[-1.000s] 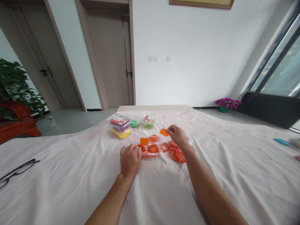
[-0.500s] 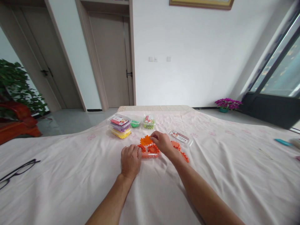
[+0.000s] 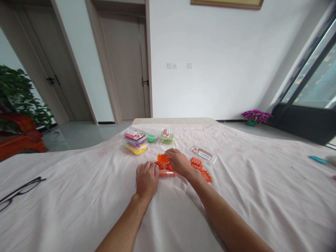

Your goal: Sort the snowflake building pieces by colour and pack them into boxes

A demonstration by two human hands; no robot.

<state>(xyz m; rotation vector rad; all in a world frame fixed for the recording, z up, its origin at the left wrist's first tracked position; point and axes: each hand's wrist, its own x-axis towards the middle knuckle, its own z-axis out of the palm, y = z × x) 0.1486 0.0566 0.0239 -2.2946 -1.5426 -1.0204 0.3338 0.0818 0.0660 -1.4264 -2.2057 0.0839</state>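
Observation:
A clear box of orange toothed plastic pieces (image 3: 163,168) lies on the pale sheet in front of me. My left hand (image 3: 146,179) is curled against the box's left end, holding it. My right hand (image 3: 179,161) rests over the box's right side with fingers bent on an orange piece (image 3: 163,159) lying on top. More loose orange pieces (image 3: 201,169) lie on the sheet just right of my right wrist. The box's clear lid (image 3: 202,153) with a label lies further right.
Behind the box stand stacked clear boxes with purple and yellow pieces (image 3: 133,140), a green one (image 3: 151,138) and a light-green one (image 3: 167,136). Black glasses (image 3: 19,191) lie far left, a teal object (image 3: 319,160) far right. The bed (image 3: 78,196) ends just past the boxes.
My right hand carried an orange piece from the far right of the pile leftward and lowered it onto the box. The lid came into view. My left hand stayed put.

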